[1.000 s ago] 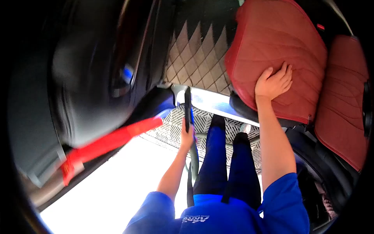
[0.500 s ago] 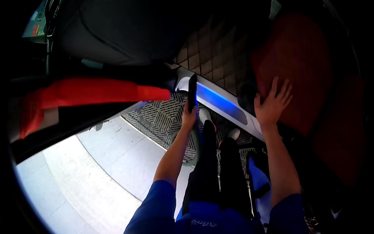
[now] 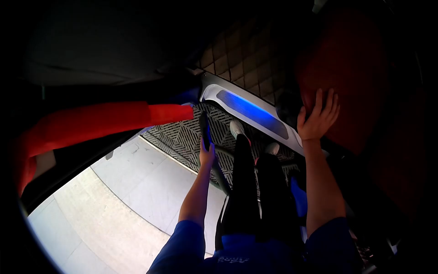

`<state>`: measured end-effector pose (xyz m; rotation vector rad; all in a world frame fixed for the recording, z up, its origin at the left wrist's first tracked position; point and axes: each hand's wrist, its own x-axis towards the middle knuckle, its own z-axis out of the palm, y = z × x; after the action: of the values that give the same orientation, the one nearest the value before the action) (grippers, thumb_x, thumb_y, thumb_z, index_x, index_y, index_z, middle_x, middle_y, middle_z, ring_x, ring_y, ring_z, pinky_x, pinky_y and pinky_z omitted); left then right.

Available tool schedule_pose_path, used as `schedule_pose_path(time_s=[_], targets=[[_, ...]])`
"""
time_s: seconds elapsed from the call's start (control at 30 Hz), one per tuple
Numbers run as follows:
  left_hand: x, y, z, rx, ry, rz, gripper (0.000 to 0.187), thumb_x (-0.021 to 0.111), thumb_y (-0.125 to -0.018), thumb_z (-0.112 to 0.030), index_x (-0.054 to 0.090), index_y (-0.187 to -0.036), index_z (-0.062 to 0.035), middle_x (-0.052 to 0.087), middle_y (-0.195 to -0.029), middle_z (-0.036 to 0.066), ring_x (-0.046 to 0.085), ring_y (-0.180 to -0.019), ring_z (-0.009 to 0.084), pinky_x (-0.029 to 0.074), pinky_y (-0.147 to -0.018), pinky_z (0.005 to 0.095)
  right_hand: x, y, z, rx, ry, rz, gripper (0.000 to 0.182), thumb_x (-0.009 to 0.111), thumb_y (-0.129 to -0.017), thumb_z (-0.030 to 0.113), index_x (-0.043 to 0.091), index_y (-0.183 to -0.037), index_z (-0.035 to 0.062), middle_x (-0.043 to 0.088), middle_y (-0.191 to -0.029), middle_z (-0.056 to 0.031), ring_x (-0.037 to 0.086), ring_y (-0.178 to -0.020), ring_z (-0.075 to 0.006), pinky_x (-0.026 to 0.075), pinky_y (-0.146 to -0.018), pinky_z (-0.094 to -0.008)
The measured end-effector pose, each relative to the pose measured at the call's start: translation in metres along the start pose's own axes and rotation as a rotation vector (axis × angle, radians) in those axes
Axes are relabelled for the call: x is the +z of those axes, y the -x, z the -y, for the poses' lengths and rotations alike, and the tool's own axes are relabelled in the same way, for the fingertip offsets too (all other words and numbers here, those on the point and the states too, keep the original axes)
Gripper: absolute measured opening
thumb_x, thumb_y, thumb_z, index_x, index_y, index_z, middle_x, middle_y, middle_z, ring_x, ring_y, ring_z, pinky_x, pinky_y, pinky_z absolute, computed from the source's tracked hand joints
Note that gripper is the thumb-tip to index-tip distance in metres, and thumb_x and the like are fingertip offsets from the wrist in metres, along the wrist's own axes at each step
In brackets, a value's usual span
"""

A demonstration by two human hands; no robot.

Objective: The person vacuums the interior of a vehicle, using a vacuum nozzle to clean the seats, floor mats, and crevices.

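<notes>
My left hand (image 3: 206,155) is closed around a dark, slim vacuum nozzle (image 3: 204,122), held upright over the patterned floor mat (image 3: 175,132). A dark hose (image 3: 221,172) trails from near that hand toward my legs. To the nozzle's right lies the silver door sill (image 3: 214,92) with a blue-lit plate (image 3: 253,111); the nozzle is apart from it. My right hand (image 3: 317,121) rests with fingers spread on the red car seat (image 3: 346,82), holding nothing.
A red door trim (image 3: 100,119) reaches in from the left. Quilted brown floor lining (image 3: 239,64) lies beyond the sill. My shoes (image 3: 237,129) stand on the mat, and pale paving (image 3: 132,182) shows at lower left. Much of the interior is too dark to make out.
My left hand and the nozzle have moved left and nearer, from against the sill to over the mat. My right hand stays on the seat. The view has shifted slightly.
</notes>
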<state>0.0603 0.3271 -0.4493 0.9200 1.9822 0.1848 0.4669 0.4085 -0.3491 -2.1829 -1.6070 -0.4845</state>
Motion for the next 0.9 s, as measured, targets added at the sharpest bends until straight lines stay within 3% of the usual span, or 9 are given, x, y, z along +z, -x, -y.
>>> schedule_pose_path(time_s=[0.03,0.07,0.33,0.47,0.53,0.63,0.67,0.73,0.9], targets=[[-0.004,0.004,-0.005,0.003,0.043,0.071,0.075,0.062,-0.092,-0.033,0.022,-0.154,-0.0234,0.068,-0.098,0.016,0.068,-0.069,0.0257,0.057,-0.061,0.0376,-0.001,0.002,0.001,0.004,-0.003,0.01,0.058,0.033,-0.098,0.047,0.047,-0.142,0.0127,0.038,-0.15,-0.0196,0.037,-0.137,-0.0401,0.03,-0.109,-0.0581],[0.003,-0.01,-0.005,0.455,0.057,-0.027,0.07,0.059,-0.095,-0.027,0.023,-0.154,-0.0229,0.067,-0.093,0.014,0.064,-0.061,0.0218,0.055,-0.056,0.0352,0.0,0.002,0.001,0.014,0.0,0.01,0.058,0.033,-0.098,0.047,0.047,-0.142,0.0127,0.038,-0.15,-0.0196,0.037,-0.137,-0.0401,0.03,-0.109,-0.0581],[0.041,-0.099,-0.196,-0.022,1.066,0.023,0.066,0.057,-0.096,-0.027,0.021,-0.151,-0.0237,0.054,-0.08,0.011,0.055,-0.06,0.0253,0.05,-0.053,0.0461,-0.001,0.004,0.0,0.033,-0.01,0.005,0.055,0.037,-0.096,0.046,0.047,-0.142,0.017,0.039,-0.15,-0.0163,0.038,-0.136,-0.0387,0.03,-0.109,-0.0571],[0.053,-0.116,-0.186,-0.076,0.828,-0.004,0.072,0.059,-0.094,-0.027,0.019,-0.154,-0.0247,0.056,-0.108,0.015,0.061,-0.077,0.0298,0.053,-0.063,0.0537,0.001,0.005,-0.001,0.047,-0.01,0.022,0.056,0.043,-0.092,0.044,0.047,-0.142,0.0187,0.038,-0.151,-0.015,0.036,-0.137,-0.0376,0.03,-0.11,-0.0567],[0.058,-0.173,-0.108,0.697,0.081,-0.441,0.07,0.059,-0.094,-0.027,0.022,-0.154,-0.0197,0.057,-0.098,0.014,0.063,-0.08,0.0275,0.054,-0.062,0.0511,0.003,0.006,-0.002,0.05,-0.028,0.008,0.057,0.044,-0.091,0.043,0.047,-0.142,0.019,0.038,-0.151,-0.0149,0.036,-0.137,-0.0373,0.03,-0.11,-0.0564],[0.018,-0.127,-0.069,0.845,-0.31,-0.381,0.069,0.059,-0.094,-0.025,0.025,-0.152,-0.0132,0.06,-0.089,0.013,0.066,-0.076,0.0249,0.055,-0.061,0.0445,0.002,0.008,-0.002,0.057,-0.052,0.004,0.057,0.048,-0.09,0.042,0.048,-0.142,0.0192,0.038,-0.151,-0.0148,0.036,-0.138,-0.0368,0.029,-0.111,-0.0557],[0.009,-0.106,-0.076,0.851,-0.317,-0.376,0.069,0.059,-0.094,-0.025,0.025,-0.152,-0.0132,0.06,-0.089,0.013,0.066,-0.076,0.0249,0.055,-0.061,0.0445,0.001,0.008,-0.001,0.059,-0.056,0.019,0.057,0.049,-0.089,0.04,0.048,-0.142,0.0192,0.037,-0.151,-0.0148,0.036,-0.138,-0.0366,0.029,-0.111,-0.0552],[-0.001,-0.062,-0.095,0.067,0.179,0.146,0.072,0.06,-0.093,-0.027,0.024,-0.153,-0.0118,0.065,-0.09,0.014,0.066,-0.069,0.0248,0.055,-0.06,0.0388,-0.001,0.008,-0.001,0.065,-0.053,0.02,0.057,0.051,-0.088,0.039,0.049,-0.142,0.019,0.038,-0.151,-0.0148,0.037,-0.137,-0.0366,0.029,-0.111,-0.0549],[0.033,-0.127,-0.074,0.212,0.235,0.086,0.075,0.06,-0.094,-0.031,0.02,-0.154,-0.0127,0.067,-0.088,0.016,0.065,-0.061,0.0248,0.054,-0.057,0.0374,0.0,0.008,-0.001,0.038,-0.06,-0.013,0.058,0.052,-0.087,0.039,0.049,-0.141,0.0185,0.04,-0.15,-0.0151,0.038,-0.137,-0.0369,0.03,-0.111,-0.0545]])
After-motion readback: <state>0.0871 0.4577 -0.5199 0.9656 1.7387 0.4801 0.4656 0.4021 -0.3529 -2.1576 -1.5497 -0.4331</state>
